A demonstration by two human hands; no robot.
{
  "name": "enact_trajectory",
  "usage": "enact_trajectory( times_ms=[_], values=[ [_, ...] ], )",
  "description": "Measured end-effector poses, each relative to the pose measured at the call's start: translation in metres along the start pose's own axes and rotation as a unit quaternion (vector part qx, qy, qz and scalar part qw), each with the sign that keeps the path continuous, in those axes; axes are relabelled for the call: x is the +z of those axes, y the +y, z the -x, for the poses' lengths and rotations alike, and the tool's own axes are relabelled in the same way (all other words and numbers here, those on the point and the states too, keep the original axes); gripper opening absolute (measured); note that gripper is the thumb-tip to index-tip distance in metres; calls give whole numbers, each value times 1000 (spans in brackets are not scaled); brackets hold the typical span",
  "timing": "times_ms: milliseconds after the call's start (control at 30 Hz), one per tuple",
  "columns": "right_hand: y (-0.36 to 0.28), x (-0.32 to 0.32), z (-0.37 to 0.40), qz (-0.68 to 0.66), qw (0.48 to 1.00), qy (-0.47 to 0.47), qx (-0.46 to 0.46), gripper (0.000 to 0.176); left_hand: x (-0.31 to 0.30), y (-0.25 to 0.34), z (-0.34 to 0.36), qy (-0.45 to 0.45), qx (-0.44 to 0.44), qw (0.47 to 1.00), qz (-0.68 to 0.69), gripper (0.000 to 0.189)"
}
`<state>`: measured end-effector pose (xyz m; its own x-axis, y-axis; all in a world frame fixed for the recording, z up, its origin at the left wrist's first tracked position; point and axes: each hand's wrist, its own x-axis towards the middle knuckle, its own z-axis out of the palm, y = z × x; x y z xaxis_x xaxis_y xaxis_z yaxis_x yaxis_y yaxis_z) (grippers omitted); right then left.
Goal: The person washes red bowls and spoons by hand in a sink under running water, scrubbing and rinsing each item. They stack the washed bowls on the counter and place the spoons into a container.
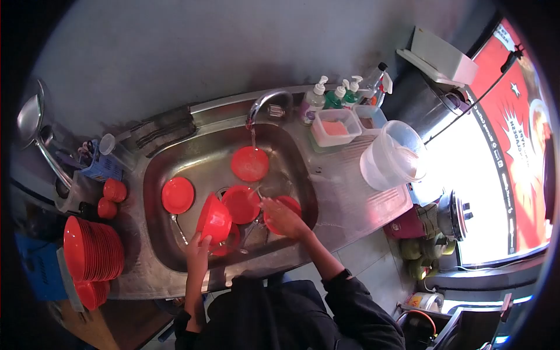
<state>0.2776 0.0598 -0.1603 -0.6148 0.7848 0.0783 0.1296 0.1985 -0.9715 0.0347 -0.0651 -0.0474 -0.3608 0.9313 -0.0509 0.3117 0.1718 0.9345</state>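
Observation:
Inside the metal sink (pixel 160 233), my left hand (pixel 198 252) grips a red bowl (pixel 214 219) by its lower edge, with the bowl tilted on its side. My right hand (pixel 284 218) has its fingers stretched out over a red dish (pixel 294 204) at the sink's right side. Between the hands lies another red dish (pixel 242 204). Water runs from the faucet (pixel 269 99) onto a red plate (pixel 249 164). A small red plate (pixel 178 195) rests at the left, with a spoon (pixel 179 228) below it.
Stacked red bowls (pixel 93 249) stand left of the sink. Pump bottles (pixel 313 104), a tub with a pink sponge (pixel 336 129) and a clear bucket (pixel 388 157) are on the right. Ladles (pixel 52 154) stand at the far left.

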Motion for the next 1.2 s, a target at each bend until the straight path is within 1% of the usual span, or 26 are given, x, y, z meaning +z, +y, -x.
enact_trajectory(
  times_ms=[33,67,133,167,200,300,333,400,433,467,500,533,567,600,633,667,700,733,800,900,933,1000,1033,1100,1133,1200],
  values=[
    [-7,-15,3,194,979,17,-64,44,-5,3,4,20,-33,999,27,16],
    [-15,-31,8,377,917,34,-126,43,-9,-8,5,35,-3,999,17,15],
    [-41,-67,13,286,931,184,129,42,-20,-19,11,40,8,999,-17,16],
    [-36,-83,18,287,933,178,125,42,-24,-24,14,40,21,998,-49,17],
    [-24,-99,24,350,898,229,137,42,-26,-27,18,48,18,998,-48,17],
    [32,-130,25,517,750,379,162,42,-28,-32,26,57,-12,997,-52,18],
    [50,-124,13,509,760,403,18,38,-23,-28,29,77,-17,997,-10,19],
    [47,-89,-26,463,821,334,-14,33,-19,-23,30,96,-22,995,32,19],
    [14,-59,-50,69,938,339,32,28,-19,-21,30,83,-24,996,35,20],
    [23,-28,-67,-201,943,244,105,28,-18,-19,29,71,-25,996,37,20],
    [30,-4,-68,12,980,192,-55,28,-18,-17,29,72,-24,996,37,20],
    [-1,13,-73,225,942,125,-214,28,-18,-16,29,75,-34,996,18,20],
    [-1,16,-84,223,942,119,-220,28,-19,-15,30,80,-47,996,1,19],
    [0,18,-97,187,980,57,-25,29,-21,-22,33,78,-44,996,-18,18],
    [3,23,-108,145,974,-11,172,30,-22,-21,36,89,-50,995,-21,18],
    [19,23,-118,143,975,-22,168,30,-21,-18,38,102,-42,994,5,18],
    [35,17,-126,-34,998,-48,30,32,-21,-17,40,115,-33,992,31,17],
    [45,10,-135,-211,969,-71,-105,34,-24,-16,43,126,-37,991,29,17],
    [23,-8,-159,-414,906,-72,59,37,-28,-15,49,131,-74,988,14,17],
    [35,-32,-189,-507,845,-80,151,41,-31,-20,56,149,-82,985,22,16],
    [44,-41,-200,-506,845,-86,154,41,-31,-23,57,166,-74,983,10,16],
    [71,-54,-223,-668,674,-214,233,36,-33,-24,59,187,-68,980,-1,16],
    [64,-52,-228,-666,673,-219,236,36,-35,-22,60,178,-89,980,-10,16],
    [48,-47,-231,-753,527,-370,135,30,-35,-21,61,174,-112,978,-18,16],
    [51,-49,-233,-752,526,-372,138,30,-34,-21,61,180,-112,977,1,16],
    [62,-59,-234,-666,662,-260,223,25,-31,-21,61,190,-113,975,20,16]
  ],
)
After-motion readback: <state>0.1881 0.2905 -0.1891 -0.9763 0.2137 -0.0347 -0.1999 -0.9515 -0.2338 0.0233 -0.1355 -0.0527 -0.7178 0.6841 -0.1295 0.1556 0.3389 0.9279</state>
